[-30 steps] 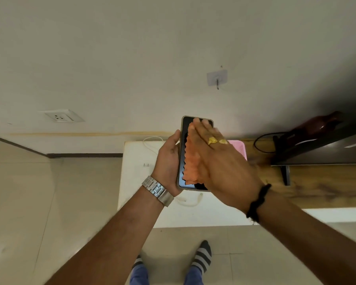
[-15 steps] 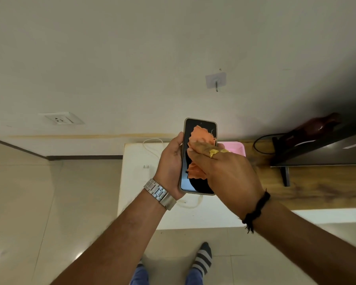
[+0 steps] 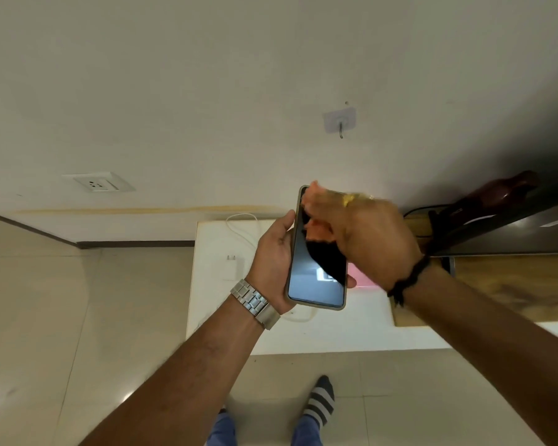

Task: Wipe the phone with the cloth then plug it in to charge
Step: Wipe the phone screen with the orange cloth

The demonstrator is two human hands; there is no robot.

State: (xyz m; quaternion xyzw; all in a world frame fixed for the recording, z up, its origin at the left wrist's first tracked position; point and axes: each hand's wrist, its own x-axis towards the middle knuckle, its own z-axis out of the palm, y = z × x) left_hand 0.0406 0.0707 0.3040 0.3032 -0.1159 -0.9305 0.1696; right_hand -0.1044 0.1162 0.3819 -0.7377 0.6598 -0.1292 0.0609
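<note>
My left hand grips a dark-screened phone by its left edge, holding it upright above a low white table. My right hand is blurred with motion and presses a bunched orange cloth against the top part of the screen. The lower screen is bare and reflects light. A white charger plug lies on the table left of the phone, with its white cable looping toward the wall and passing under the phone.
A white wall socket sits low on the wall to the left. A pink item lies on the table behind the phone. A wooden shelf with a dark TV is at right. A wall hook hangs above.
My right hand has slid the cloth from the middle of the screen up to its top end, leaving the lower screen uncovered. The phone has tilted slightly.
</note>
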